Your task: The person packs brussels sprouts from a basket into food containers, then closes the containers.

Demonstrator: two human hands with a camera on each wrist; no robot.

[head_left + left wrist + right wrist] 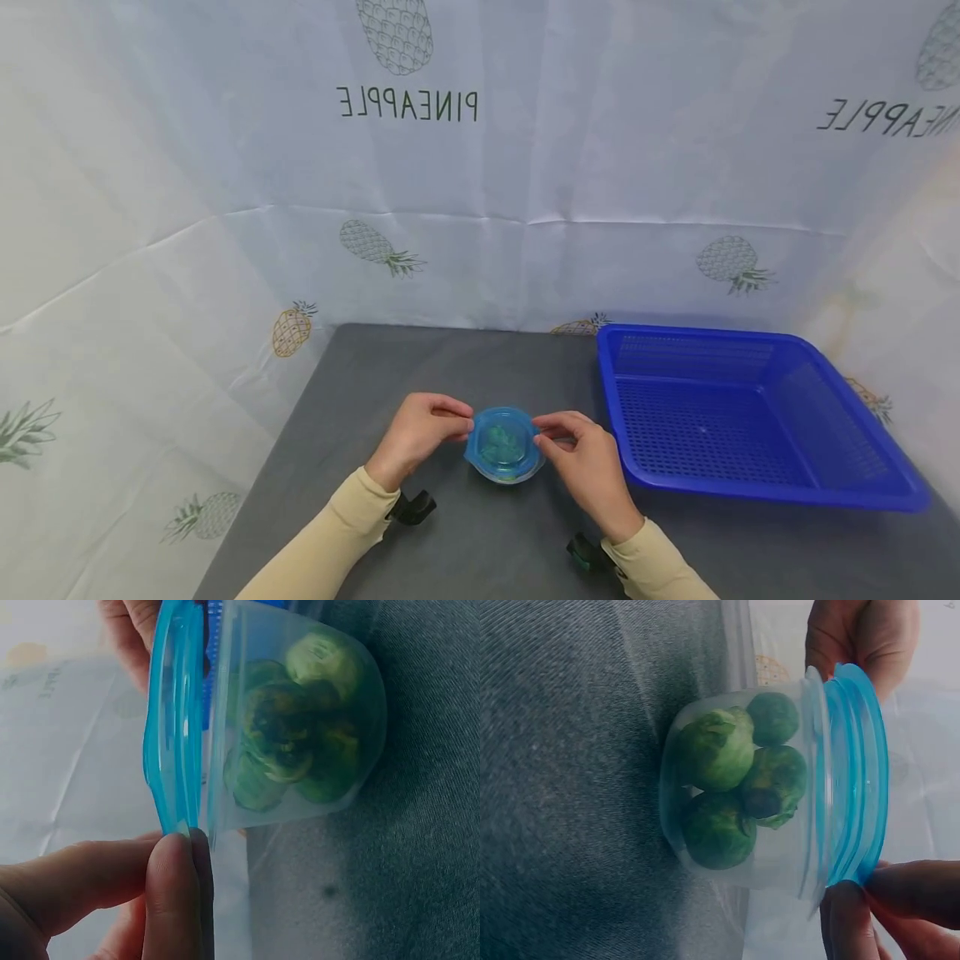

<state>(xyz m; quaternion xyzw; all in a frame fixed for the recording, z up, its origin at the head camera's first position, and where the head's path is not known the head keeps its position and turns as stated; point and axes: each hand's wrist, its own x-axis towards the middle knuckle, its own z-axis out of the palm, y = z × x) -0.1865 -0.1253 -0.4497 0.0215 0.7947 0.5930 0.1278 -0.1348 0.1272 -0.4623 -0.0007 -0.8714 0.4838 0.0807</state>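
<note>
A clear round container [675, 761] stands on the grey table in front of me. Brussels sprouts [718, 832] show through its wall. Over its mouth lies a blue translucent lid [504, 421]; the left wrist view shows a narrow gap between lid and rim on the far side. My left hand [420, 433] pinches the lid's left edge between thumb and fingers. On the opposite edge, my right hand [588, 462] pinches the lid too. In the right wrist view the lid's lower edge sits close to the rim; whether they touch there I cannot tell.
A blue plastic basket [622, 400] with a perforated bottom stands on the table at the right. The grey table [375, 358] ends at the back and left against a white curtain [480, 167] printed with pineapples. Dark straps with small cameras sit at both wrists.
</note>
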